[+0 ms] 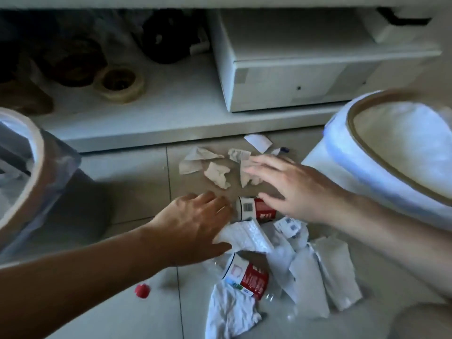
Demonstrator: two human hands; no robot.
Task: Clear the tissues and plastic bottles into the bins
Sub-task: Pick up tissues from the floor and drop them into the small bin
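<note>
Two hands are out over the mess at once, so pick one target each. Your left hand (195,223) sits spread on the white crumpled tissue (247,237), fingers loose, nothing gripped yet as far as I can tell. Your right hand (286,189) hovers wide open, fingertips over the brownish tissues (217,176) and thumb near the far plastic bottle (255,208); it's holding nothing.

I'd scoop tissues in bunches rather than one at a time: pinch the pile together against the floor (137,172), then lift. The near plastic bottle (247,276) is half buried under white tissue, so clear the paper off it first or you'll drag scraps along. Bottles look crushed and light, should roll if nudged. Don't forget the red cap (142,290) sitting apart on the left.

Everything's on pale floor tiles, no surface involved. Left bin (36,152) and right bin (381,152) flank the pile, both lined and close. Behind is a low white shelf (156,111) with tape rolls (121,85) and a white box (305,69). Lighting's dim, so which bin is for what, can't tell.
</note>
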